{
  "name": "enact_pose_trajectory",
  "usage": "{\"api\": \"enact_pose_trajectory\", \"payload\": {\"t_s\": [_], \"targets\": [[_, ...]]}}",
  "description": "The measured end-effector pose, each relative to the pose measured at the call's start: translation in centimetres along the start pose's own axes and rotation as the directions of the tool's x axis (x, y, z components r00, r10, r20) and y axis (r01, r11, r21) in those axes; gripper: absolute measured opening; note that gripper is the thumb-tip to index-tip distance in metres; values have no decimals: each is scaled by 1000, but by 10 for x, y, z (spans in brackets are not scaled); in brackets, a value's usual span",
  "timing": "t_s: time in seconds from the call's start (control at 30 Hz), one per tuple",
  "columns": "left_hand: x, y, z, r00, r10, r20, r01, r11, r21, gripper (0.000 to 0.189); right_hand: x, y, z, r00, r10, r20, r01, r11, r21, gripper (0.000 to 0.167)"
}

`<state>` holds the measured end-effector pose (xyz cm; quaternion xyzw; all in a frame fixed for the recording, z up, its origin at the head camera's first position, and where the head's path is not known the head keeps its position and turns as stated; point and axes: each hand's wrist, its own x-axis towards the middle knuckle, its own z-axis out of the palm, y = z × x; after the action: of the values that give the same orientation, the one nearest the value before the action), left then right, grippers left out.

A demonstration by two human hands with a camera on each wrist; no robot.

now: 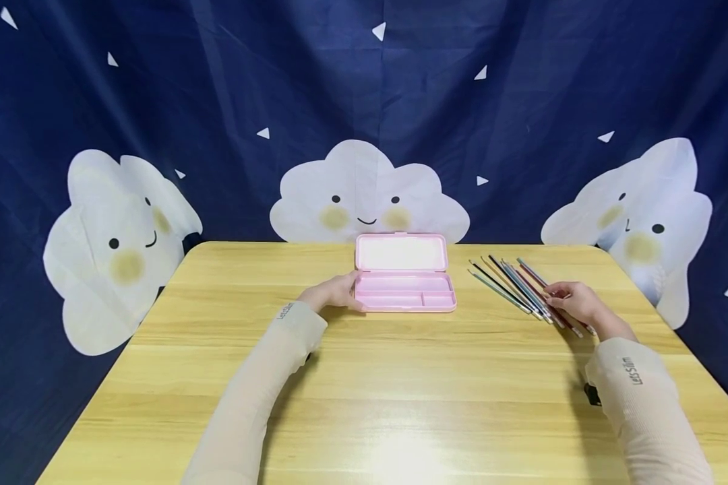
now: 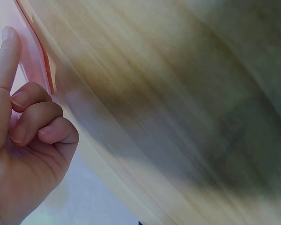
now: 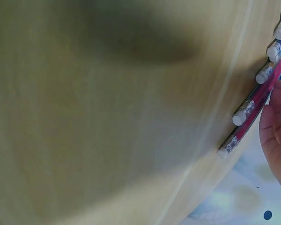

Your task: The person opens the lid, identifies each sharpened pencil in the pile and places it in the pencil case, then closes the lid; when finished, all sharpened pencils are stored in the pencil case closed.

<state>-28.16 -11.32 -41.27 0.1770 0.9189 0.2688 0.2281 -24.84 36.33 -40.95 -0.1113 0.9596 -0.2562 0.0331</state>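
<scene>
A pink pencil case (image 1: 408, 292) lies with its lid (image 1: 402, 253) raised, its compartments bare. My left hand (image 1: 334, 293) grips its left end, thumb on the near corner. In the left wrist view one straight digit lies along the pink case wall (image 2: 33, 51) while other fingers (image 2: 37, 117) curl toward the palm. To the right, several pencils (image 1: 509, 286) lie fanned out, white eraser ends toward me. My right hand (image 1: 573, 303) pinches at the rightmost pencil (image 1: 530, 271). In the right wrist view, red pencils (image 3: 257, 101) run beside that hand, whose fingertips are partly cut off.
Both things rest near the back edge of a light wooden table (image 1: 364, 377). A dark blue curtain (image 1: 230, 81) with cloud faces hangs behind and at both sides. A small black object (image 1: 592, 394) shows beneath the right sleeve.
</scene>
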Motion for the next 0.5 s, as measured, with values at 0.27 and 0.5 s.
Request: {"api": "enact_pose_trajectory", "payload": {"t_s": [0.27,0.5], "targets": [[0,0,-1,1000,6,-2,-6,1000,-2,96,1,4,4,999,-11,39,11,1000,-20,27],[0,-1,-1,1000,1,-1,-1,1000,-2,97,5,6,3,998,-20,63,23,999,-50,26]]}}
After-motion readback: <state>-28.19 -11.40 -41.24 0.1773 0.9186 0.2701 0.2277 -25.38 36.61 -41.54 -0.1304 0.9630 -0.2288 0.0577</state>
